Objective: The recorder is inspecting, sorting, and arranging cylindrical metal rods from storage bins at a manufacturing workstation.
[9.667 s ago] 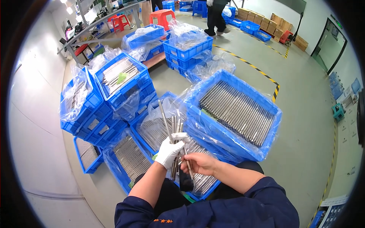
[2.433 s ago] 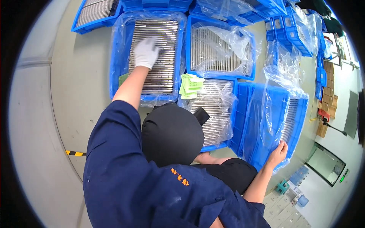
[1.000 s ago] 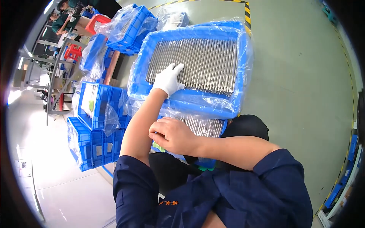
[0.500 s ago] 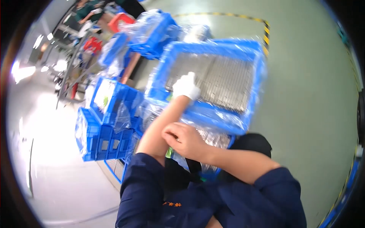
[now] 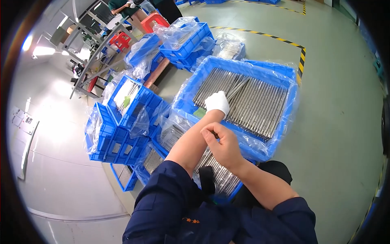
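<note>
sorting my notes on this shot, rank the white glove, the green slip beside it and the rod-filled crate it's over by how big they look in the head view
Largest to smallest:
1. Rod-filled crate
2. White glove
3. Green slip

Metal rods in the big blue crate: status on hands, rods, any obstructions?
Left hand, gloved, at the rods, grip hidden. Right hand loosely curled, nothing visible in it. One rod slants across the row. Green slip beside left hand.

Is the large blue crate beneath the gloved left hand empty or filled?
Largely filled: metal rods lie side by side across most of the crate, below its rim. Their depth cannot be told.
</note>
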`<state>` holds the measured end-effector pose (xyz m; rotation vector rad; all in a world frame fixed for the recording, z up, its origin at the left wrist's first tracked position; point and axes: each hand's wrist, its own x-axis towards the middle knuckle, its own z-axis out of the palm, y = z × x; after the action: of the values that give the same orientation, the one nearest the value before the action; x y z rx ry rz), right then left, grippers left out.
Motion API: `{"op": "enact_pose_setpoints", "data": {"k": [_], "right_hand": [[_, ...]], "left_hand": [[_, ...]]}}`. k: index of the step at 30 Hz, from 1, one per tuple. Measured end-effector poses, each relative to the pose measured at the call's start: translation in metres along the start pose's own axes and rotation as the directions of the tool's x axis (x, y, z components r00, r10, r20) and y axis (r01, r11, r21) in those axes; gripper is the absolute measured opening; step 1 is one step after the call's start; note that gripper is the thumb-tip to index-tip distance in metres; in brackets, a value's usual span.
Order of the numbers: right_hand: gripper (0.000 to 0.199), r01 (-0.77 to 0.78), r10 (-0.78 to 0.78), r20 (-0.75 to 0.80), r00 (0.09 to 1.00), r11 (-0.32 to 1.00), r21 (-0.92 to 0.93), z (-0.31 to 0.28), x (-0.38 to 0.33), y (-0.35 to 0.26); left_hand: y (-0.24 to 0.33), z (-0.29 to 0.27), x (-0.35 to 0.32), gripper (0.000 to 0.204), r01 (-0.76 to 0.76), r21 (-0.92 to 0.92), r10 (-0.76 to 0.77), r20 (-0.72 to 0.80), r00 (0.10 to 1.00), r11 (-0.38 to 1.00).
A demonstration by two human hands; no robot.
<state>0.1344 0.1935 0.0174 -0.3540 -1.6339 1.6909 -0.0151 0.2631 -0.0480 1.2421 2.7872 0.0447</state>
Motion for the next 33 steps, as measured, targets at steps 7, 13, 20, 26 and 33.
{"op": "enact_pose_setpoints", "data": {"k": [7,13,20,26,33], "right_hand": [[0.013,-0.03,0.03,0.009,1.0,0.999,0.042,-0.003,0.0,-0.001],[0.013,-0.032,0.033,-0.009,0.999,0.999,0.044,-0.005,0.0,0.002],[0.018,-0.229,0.233,0.021,0.972,0.93,0.289,-0.01,0.01,0.013],[0.019,-0.548,0.51,0.253,0.822,0.587,0.595,-0.009,0.018,0.018],[0.018,-0.416,0.504,0.049,0.862,0.649,0.637,0.015,0.026,0.035]], "left_hand": [[0.005,-0.007,0.005,0.024,0.104,-0.034,-0.1,0.093,0.991,0.994],[0.008,-0.01,0.012,0.024,0.032,0.132,-0.046,0.103,0.994,0.991],[-0.004,-0.016,0.028,0.028,0.108,-0.027,-0.104,0.123,0.987,0.994],[-0.005,-0.026,0.029,0.024,-0.007,0.063,0.001,0.089,0.996,0.998],[-0.062,-0.079,-0.014,0.023,-0.086,-0.114,0.078,-0.076,0.994,0.99]]}}
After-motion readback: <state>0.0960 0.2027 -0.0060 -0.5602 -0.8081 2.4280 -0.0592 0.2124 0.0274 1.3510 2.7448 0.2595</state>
